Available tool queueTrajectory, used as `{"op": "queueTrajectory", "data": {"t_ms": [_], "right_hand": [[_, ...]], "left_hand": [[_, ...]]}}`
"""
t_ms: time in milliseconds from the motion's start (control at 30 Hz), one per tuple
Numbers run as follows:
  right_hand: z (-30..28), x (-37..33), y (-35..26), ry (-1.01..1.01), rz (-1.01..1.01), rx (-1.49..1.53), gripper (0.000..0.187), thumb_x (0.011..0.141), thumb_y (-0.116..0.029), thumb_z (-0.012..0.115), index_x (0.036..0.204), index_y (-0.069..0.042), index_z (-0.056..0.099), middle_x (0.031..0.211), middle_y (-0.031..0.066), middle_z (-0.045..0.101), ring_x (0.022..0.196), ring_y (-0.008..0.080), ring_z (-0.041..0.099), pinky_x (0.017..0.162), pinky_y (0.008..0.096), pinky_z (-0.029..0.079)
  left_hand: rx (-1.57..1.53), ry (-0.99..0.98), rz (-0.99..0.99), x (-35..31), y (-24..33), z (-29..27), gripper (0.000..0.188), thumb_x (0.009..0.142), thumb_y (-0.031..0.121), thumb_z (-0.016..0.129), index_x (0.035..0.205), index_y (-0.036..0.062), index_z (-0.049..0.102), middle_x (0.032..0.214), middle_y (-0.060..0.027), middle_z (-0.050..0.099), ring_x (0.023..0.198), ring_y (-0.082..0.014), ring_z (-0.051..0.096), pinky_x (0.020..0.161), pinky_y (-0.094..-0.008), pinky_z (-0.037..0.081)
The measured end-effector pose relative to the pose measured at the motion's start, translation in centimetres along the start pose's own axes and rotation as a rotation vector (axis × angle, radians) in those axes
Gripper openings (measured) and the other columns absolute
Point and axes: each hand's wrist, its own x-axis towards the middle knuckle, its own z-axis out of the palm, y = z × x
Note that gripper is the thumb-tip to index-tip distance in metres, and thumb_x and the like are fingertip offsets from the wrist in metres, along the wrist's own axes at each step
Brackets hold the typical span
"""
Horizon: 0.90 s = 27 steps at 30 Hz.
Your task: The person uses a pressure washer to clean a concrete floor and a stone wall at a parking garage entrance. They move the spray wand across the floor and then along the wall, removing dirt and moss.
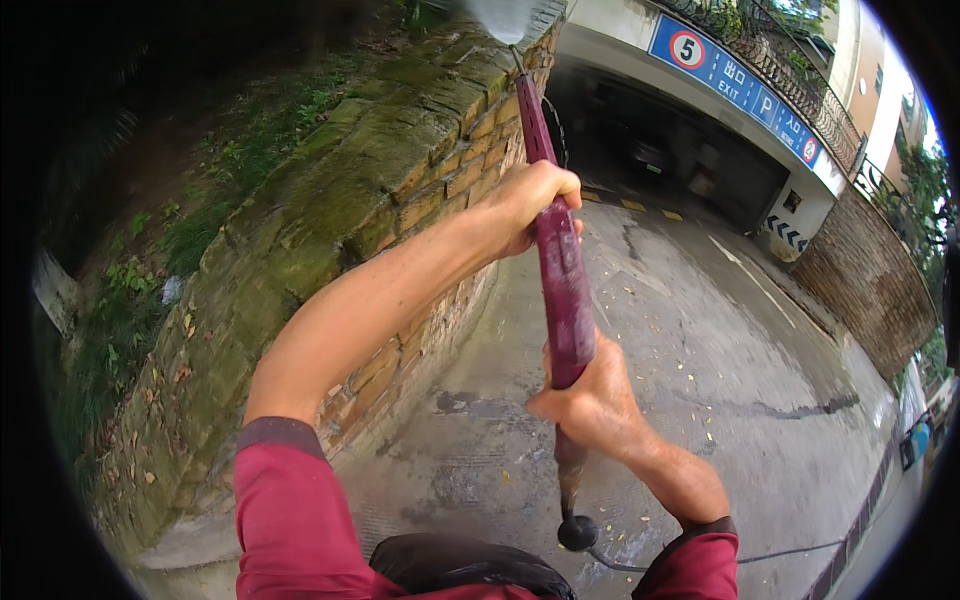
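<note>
Both hands hold a long dark-red pressure washer gun that points away from me. My left hand is wrapped round the middle of its body, fingers closed. Nearer to me, my right hand grips the rear end, thumb and fingers round it; whether a finger presses a trigger is hidden. From the thin nozzle at the far tip a white water spray fans out over the mossy top of the stone wall. A hose leads from the gun's back end past a round black part.
The wall runs along my left, with a planted bank behind it. A concrete driveway with scattered leaves slopes to a dark garage entrance under a blue sign. A car stands inside. A brick wall bounds the right.
</note>
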Motion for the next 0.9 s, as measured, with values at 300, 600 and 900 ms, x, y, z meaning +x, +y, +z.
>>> {"op": "queueTrajectory", "data": {"t_ms": [300, 600, 900], "right_hand": [[-3.6, -3.8, 0.7, -0.115, 0.034, -0.027, 0.039, 0.062, -0.001, 0.066, 0.097, 0.003, 0.048, 0.074, 0.0106, 0.056, 0.071, 0.0208, 0.056, 0.066, 0.0347, 0.046], [-4.2, -0.5, 3.3, -0.008, 0.016, -0.035, 0.041, 0.062, -0.002, 0.064, 0.099, 0.006, 0.048, 0.076, 0.0169, 0.058, 0.072, 0.0262, 0.058, 0.070, 0.0380, 0.048], [-2.5, -1.0, 7.7, 0.026, 0.020, 0.109, 0.037, 0.056, 0.002, 0.070, 0.085, -0.004, 0.048, 0.071, 0.0026, 0.051, 0.065, 0.0141, 0.050, 0.059, 0.0308, 0.042]], "left_hand": [[0.073, 0.046, -0.010, -2.0, -3.1, 4.1, 0.011, 0.074, 0.010, 0.057, 0.075, 0.0013, 0.051, 0.064, -0.0097, 0.055, 0.053, -0.0202, 0.057, 0.056, -0.0356, 0.054], [0.084, 0.009, -0.056, 3.4, -2.8, 4.1, 0.016, 0.069, 0.003, 0.058, 0.082, -0.0008, 0.048, 0.066, -0.0130, 0.053, 0.058, -0.0241, 0.060, 0.055, -0.0410, 0.055], [0.143, 0.055, 0.002, 3.5, -6.2, 3.4, 0.012, 0.067, 0.000, 0.058, 0.075, -0.0049, 0.050, 0.065, -0.0151, 0.054, 0.054, -0.0277, 0.061, 0.051, -0.0426, 0.054]]}}
